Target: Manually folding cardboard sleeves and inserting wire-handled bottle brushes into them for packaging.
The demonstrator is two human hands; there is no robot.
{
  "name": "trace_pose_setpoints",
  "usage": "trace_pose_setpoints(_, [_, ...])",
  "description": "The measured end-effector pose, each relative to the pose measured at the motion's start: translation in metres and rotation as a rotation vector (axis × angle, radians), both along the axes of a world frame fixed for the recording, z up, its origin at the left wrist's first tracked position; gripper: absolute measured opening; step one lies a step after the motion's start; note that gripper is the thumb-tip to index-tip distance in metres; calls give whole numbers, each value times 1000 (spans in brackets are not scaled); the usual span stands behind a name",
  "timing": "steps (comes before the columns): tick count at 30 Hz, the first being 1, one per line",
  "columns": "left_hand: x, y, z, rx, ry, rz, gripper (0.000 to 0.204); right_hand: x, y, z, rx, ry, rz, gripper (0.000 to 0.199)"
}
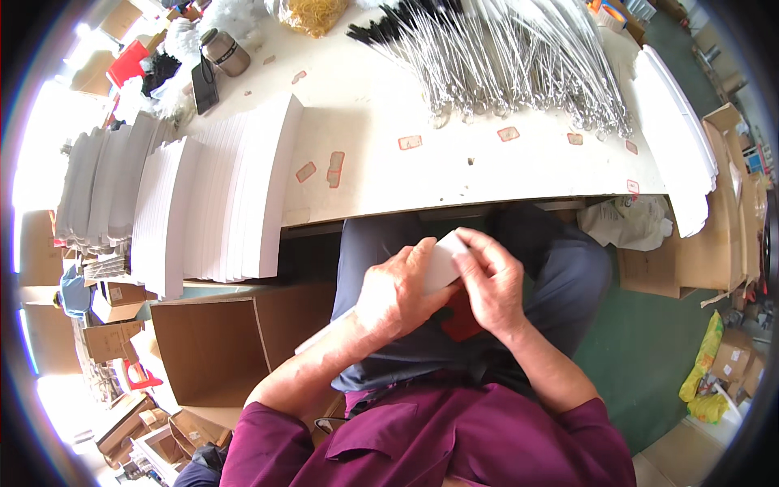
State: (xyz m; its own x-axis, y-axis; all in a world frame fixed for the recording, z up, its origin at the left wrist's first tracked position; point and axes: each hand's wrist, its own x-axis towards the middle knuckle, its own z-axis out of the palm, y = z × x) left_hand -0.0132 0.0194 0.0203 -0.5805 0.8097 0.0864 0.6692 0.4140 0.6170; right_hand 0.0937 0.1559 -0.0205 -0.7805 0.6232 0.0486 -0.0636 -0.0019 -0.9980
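Note:
Over my lap I hold a long, narrow white carton [441,266] that looks like folded card. My left hand [393,294] is closed around it, and the carton's far end shows beneath that forearm. The fingers and thumb of my right hand [495,284] pinch the upper end. On the table's left side stand rows of similar long white cartons [219,195], packed side by side. More flat white card pieces [669,138] lie stacked along the right edge of the table.
Thin metal rods [519,65] with looped ends and black tips cover the far side of the table [365,162]. A steel flask [225,53] and a phone [204,88] sit far left. Below left is an open cardboard box [211,349]; another carton [726,203] stands right.

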Motion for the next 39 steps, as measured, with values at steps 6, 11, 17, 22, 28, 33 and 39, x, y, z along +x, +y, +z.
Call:
trace_pose_setpoints(6, [-47,3,34,-18,278,-176,60,-6,58,23,-243,25,-56,47])
trace_pose_setpoints(11, [-89,33,48,-46,444,-242,53,-5,69,28,-83,-20,-3,43])
trace_pose_setpoints(17, [-133,43,28,-136,596,-288,54,-17,78,23,221,-145,60,31])
trace_pose_setpoints(22, [-136,60,25,-194,617,-372,61,-26,82,13,413,-151,115,25])
trace_pose_setpoints(28, [-155,54,21,-267,579,-291,59,-48,96,32,638,-184,46,11])
trace_pose_setpoints(33, [-162,69,44,-307,344,-287,51,-111,109,42,1060,-113,93,22])
trace_pose_setpoints(39, [-168,85,30,53,329,-202,29,-145,113,19,1273,-209,150,18])
